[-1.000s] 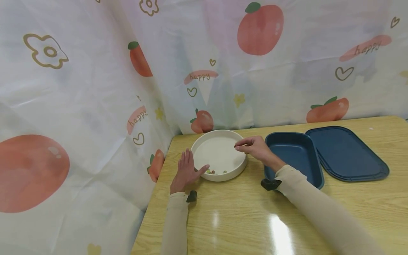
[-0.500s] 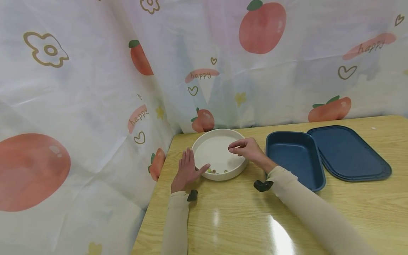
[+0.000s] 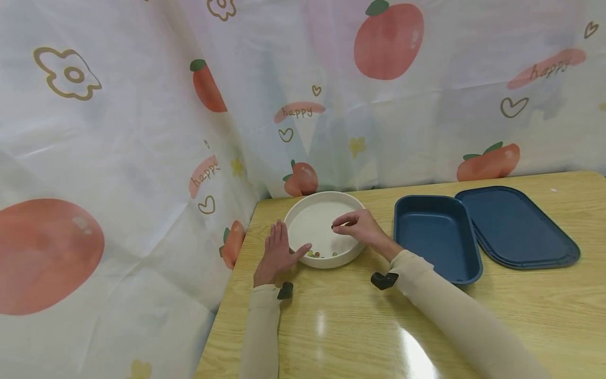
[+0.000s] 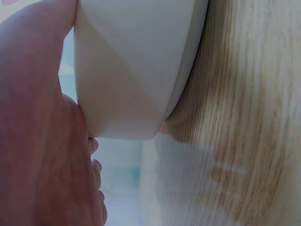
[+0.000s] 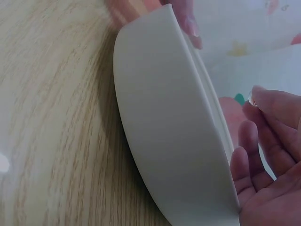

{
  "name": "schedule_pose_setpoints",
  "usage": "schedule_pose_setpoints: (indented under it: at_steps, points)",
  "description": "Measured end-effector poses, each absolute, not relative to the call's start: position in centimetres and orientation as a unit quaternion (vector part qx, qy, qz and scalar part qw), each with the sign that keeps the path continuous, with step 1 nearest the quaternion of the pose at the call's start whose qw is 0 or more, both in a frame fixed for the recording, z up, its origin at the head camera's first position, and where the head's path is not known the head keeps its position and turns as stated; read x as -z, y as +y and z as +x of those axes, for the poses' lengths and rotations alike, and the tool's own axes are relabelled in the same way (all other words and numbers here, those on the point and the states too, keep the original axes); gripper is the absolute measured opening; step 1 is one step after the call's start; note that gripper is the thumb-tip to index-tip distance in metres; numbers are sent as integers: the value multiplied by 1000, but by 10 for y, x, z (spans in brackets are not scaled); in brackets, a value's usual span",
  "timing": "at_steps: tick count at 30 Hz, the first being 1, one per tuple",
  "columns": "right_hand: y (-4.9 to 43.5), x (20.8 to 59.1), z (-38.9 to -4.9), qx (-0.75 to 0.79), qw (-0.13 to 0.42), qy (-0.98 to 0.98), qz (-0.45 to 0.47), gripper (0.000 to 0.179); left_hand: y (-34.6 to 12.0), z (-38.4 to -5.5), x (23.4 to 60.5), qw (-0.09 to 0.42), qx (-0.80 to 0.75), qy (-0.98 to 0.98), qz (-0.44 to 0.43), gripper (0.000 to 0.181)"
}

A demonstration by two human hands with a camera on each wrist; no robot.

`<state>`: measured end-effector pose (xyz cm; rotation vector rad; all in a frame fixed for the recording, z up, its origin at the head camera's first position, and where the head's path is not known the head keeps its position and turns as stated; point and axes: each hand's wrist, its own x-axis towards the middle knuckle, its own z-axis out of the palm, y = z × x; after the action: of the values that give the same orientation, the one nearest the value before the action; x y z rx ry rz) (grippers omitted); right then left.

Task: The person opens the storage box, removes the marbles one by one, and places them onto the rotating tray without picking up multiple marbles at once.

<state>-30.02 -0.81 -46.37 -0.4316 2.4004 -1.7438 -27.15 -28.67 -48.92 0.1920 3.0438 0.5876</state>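
A round white dish with a low wall stands on the table. Several small green, reddish and clear glass marbles lie inside along its near edge. My left hand rests on the dish's left rim, fingers straight and thumb stretched across the near rim; the left wrist view has the palm side against the outer wall. Over the dish, my right hand pinches one small marble between thumb and index finger. It looks clear and shiny in the right wrist view, while the other fingers curl loosely beside the rim.
Right of the dish stands a deep blue rectangular container. Its flat blue lid lies beyond it to the right. A patterned curtain hangs behind and left of the wooden table.
My right hand has moved left and a little nearer, from the dish's right side to over its middle, still pinching the marble. The left hand has stayed on the rim.
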Motion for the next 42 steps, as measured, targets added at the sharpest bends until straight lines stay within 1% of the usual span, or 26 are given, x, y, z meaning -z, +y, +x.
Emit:
schedule_pose_setpoints:
  at_steps: [7, 15, 29, 42]
  points:
    - [-10, 465, -298, 565, 68, 808, -153, 26, -287, -271, 489, 25, -186, 981, 58, 115]
    - [-12, 468, -296, 561, 76, 810, -154, 24, -286, -271, 492, 16, -185, 981, 59, 113]
    - [-15, 468, -293, 536, 64, 826, -162, 20, -286, -271, 492, 15, -192, 979, 63, 113]
    - [-17, 469, -291, 530, 63, 830, -159, 22, -285, -269, 489, 16, -191, 979, 64, 111]
